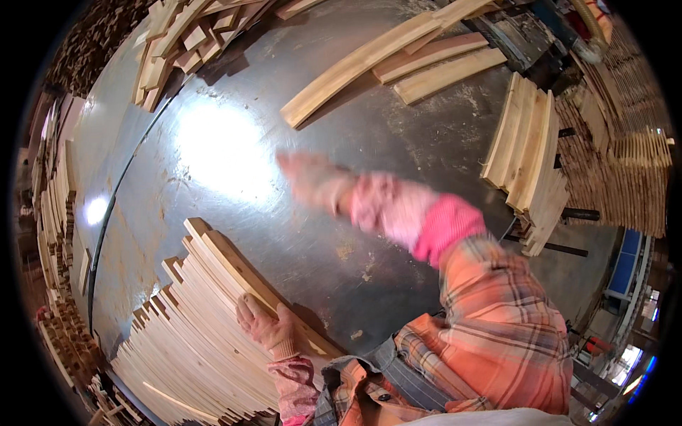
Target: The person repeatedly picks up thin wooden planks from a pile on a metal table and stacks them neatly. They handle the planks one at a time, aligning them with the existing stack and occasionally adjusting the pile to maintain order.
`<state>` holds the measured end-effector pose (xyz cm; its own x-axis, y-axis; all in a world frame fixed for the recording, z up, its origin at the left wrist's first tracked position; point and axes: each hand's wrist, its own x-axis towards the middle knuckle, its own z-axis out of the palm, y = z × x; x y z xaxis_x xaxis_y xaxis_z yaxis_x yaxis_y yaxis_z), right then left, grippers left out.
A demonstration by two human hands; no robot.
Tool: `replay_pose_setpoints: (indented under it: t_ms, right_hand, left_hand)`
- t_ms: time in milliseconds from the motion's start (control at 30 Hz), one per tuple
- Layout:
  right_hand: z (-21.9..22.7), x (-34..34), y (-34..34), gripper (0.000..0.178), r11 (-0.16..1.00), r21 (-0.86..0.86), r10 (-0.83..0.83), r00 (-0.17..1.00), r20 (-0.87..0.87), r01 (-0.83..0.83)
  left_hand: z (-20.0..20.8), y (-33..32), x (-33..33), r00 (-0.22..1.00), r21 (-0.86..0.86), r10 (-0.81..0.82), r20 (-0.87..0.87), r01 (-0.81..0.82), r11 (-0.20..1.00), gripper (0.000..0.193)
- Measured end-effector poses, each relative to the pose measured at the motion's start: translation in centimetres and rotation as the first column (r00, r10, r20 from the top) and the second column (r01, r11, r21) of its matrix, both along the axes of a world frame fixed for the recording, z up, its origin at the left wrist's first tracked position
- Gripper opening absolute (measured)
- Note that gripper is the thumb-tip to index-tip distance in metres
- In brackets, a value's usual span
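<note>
My left hand (266, 326) rests on the top edges of a row of pale wooden boards (202, 326) standing side by side at the lower left. Its fingers lie against the outermost boards, with the thumb apart from them. Over the middle of the shiny metal table (383, 284) my right hand (312, 181) reaches out to the left, smeared by motion. I make out nothing in it, and its fingers are too blurred to read. Beyond it a long wooden board (355, 67) slants across the tabletop, nearest to that hand.
Two shorter boards (451, 74) lie beside the long one. A jumbled heap of wood pieces (177, 42) sits at the far left. Several boards (522, 142) lie on a rack at the right, before large stacked timber (618, 177). A dark cable (117, 195) crosses the left side.
</note>
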<state>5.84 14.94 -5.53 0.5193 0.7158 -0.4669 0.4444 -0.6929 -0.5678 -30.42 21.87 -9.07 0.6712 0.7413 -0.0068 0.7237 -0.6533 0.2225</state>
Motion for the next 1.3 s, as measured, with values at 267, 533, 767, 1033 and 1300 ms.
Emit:
replay_pose_setpoints:
  t_ms: [267, 533, 767, 1033, 1300]
  right_hand:
    - [-1.5, 21.7, -6.7, 0.026, 0.940, -0.340, 0.258, 0.636, 0.727, 0.008]
    - [0.9, 0.6, 4.5, 0.046, 0.913, -0.201, 0.364, 0.931, 0.015, -0.354]
    - [-3.0, -17.9, 5.2, 0.062, 0.916, -0.076, 0.385, 0.916, -0.113, -0.395]
    - [-3.1, -19.2, 3.7, 0.069, 0.962, -0.116, 0.215, 0.949, -0.229, -0.246]
    - [-6.8, -20.2, 5.3, 0.067, 0.879, 0.168, 0.445, 0.894, 0.044, -0.446]
  left_hand:
    - [0.7, 1.0, 2.8, 0.979, -0.032, -0.127, 0.160, 0.134, 0.990, 0.070]
    - [3.9, 0.4, -0.2, 1.000, -0.126, 0.031, -0.006, -0.031, 0.992, 0.072]
    - [2.0, -1.3, -0.2, 0.961, -0.197, 0.197, 0.194, -0.158, 0.967, 0.079]
    - [1.1, -4.4, -3.2, 0.996, -0.167, -0.043, 0.078, 0.056, 0.984, 0.094]
    - [3.9, 0.8, -7.7, 0.875, -0.486, 0.063, 0.480, 0.205, 0.849, 0.063]
